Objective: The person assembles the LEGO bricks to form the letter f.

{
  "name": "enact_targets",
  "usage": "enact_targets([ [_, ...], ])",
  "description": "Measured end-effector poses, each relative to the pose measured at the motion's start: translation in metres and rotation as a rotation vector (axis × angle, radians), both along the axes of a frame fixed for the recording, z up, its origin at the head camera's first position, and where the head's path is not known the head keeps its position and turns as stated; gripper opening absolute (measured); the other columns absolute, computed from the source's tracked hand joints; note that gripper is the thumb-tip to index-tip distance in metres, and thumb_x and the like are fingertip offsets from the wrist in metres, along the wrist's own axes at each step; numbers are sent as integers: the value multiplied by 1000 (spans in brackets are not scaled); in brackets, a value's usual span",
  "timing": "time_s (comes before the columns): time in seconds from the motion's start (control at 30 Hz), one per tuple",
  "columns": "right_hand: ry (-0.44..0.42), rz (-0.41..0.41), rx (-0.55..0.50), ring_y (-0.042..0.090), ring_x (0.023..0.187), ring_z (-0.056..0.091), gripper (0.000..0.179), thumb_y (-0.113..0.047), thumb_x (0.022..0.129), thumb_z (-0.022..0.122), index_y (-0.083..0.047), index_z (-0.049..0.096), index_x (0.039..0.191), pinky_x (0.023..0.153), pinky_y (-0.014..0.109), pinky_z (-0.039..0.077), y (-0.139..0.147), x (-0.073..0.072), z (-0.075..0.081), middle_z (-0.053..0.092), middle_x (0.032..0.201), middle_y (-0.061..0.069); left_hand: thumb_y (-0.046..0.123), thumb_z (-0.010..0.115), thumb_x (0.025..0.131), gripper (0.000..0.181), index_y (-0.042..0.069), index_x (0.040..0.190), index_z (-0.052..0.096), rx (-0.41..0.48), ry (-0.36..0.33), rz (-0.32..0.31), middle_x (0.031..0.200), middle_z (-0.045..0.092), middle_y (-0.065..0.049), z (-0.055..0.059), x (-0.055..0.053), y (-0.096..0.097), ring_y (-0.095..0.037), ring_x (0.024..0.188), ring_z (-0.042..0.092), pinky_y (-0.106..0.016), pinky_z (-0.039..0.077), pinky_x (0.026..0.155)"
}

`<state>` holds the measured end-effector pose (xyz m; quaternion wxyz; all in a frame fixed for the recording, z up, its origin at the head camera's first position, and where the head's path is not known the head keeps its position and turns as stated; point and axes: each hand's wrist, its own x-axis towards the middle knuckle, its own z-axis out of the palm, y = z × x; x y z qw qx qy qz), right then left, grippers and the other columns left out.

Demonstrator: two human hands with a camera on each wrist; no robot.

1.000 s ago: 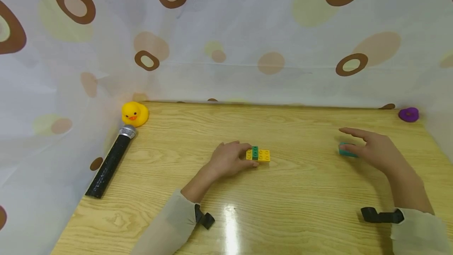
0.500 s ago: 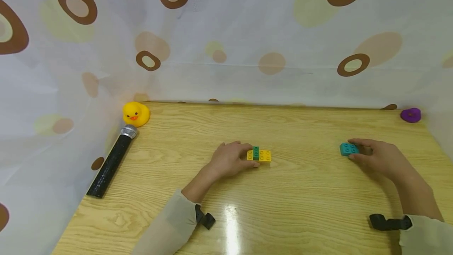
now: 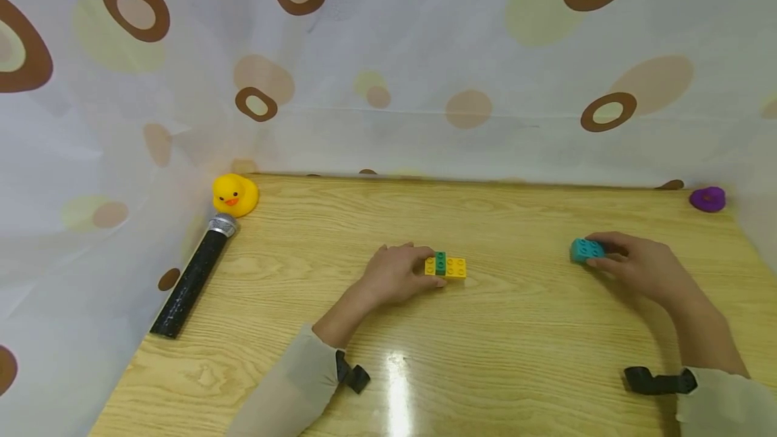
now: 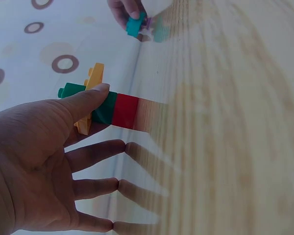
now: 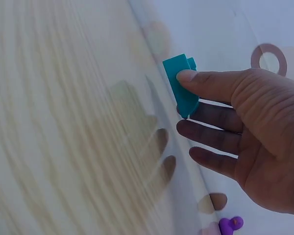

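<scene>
My left hand (image 3: 394, 276) pinches a small stack of toy building bricks between thumb and fingers near the table's middle. A green brick (image 3: 440, 263) tops it, crossing a longer yellow brick (image 3: 456, 268). Lower down, the left wrist view adds another green brick (image 4: 104, 111) and a red brick (image 4: 124, 110) at the tabletop. To the right, my right hand (image 3: 649, 272) pinches a teal four-stud brick (image 3: 584, 250) by its sides. In the right wrist view the teal brick (image 5: 180, 83) is raised, its reflection apart from it on the shiny table.
At the back left, a yellow rubber duck (image 3: 237, 195) sits by the head of a black microphone (image 3: 193, 282). A purple toy duck (image 3: 708, 199) stands in the back right corner. A patterned sheet (image 3: 388, 73) walls the back and sides of the wooden table (image 3: 516, 356).
My right hand closed its fingers on the teal brick, then lifted it and moved it slightly left. My left hand stayed on the brick stack. The head view shifted slightly.
</scene>
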<state>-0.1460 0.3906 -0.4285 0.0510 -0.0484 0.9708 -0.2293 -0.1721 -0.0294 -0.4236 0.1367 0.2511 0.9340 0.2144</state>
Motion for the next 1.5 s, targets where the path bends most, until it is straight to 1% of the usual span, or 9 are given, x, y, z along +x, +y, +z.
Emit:
enact_targets([
  [0.27,-9,51,-95,53,128,54,56,-45,100,62,-8,58,141,97,68,45,-47,-7,6,62,136,27,55,67,94,58,26,143,59,-1,-4,3,144,62,-1,0,0,0,-31,146,45,-60,29,120],
  [0.53,97,143,-134,43,122,61,46,-37,100,65,-9,62,137,92,60,51,-95,-7,22,68,130,19,55,67,93,57,26,142,60,1,-11,0,142,64,-1,0,0,0,-30,146,45,-62,28,119],
  [0.7,119,187,-151,38,121,63,42,-33,100,66,-12,64,136,87,50,52,-118,-6,34,68,132,16,55,67,94,57,25,142,60,2,-6,0,143,63,-2,0,0,0,-31,146,45,-62,28,119],
  [0.8,130,211,-148,37,121,63,42,-32,99,67,-12,64,136,88,51,52,-131,-8,37,69,131,15,55,67,94,57,25,142,60,6,-5,4,143,63,-2,0,0,-1,-31,146,45,-62,28,120],
  [0.93,144,241,-150,36,120,64,40,-26,98,69,-11,65,135,93,56,53,-145,-9,38,70,129,14,55,67,93,57,25,141,60,7,-3,6,142,64,-1,0,-1,0,-31,146,45,-60,29,119],
  [1.03,162,267,-163,34,118,66,39,-22,96,71,-10,65,133,92,55,54,-154,-8,36,71,127,12,55,67,93,57,25,141,60,10,-5,2,142,64,-1,0,-1,0,-31,145,46,-61,29,119],
  [1.23,191,352,-208,26,114,69,38,-25,96,72,-15,67,132,92,52,56,-173,-4,34,73,123,4,56,67,93,55,24,139,62,17,11,-11,135,69,-1,-1,-1,0,-32,144,47,-64,29,118],
  [1.37,209,385,-204,23,111,70,38,-26,95,73,-16,68,131,89,49,57,-183,-1,35,74,120,2,55,68,93,55,24,138,62,24,18,-16,133,70,-1,-1,-1,-1,-33,144,48,-66,29,118],
  [1.5,216,388,-194,22,108,70,39,-25,94,74,-14,68,131,88,48,57,-190,-1,34,74,118,2,55,68,93,52,24,134,64,25,25,-22,113,76,-1,0,-1,0,-33,143,48,-66,30,117],
])
